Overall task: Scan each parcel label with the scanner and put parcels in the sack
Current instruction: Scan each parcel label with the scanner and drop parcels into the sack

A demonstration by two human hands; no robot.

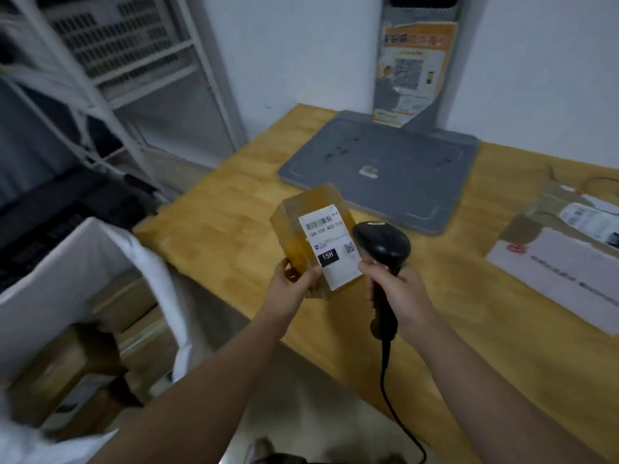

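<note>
Your left hand [294, 279] grips a small tape-wrapped cardboard parcel [315, 242] above the table's [234, 209] near edge, its white label [330, 244] facing up. Your right hand [398, 296] is wrapped around the black plastic scanner [382, 249], just beside the label. The white sack [67, 262] stands open beyond the table's left edge.

A light wooden table [234, 209] carries a grey scale platform [385, 169] against the wall. Right of the platform lie a flat white parcel [562, 279] and, touching it behind, a brown parcel [549, 209] bearing a label.
</note>
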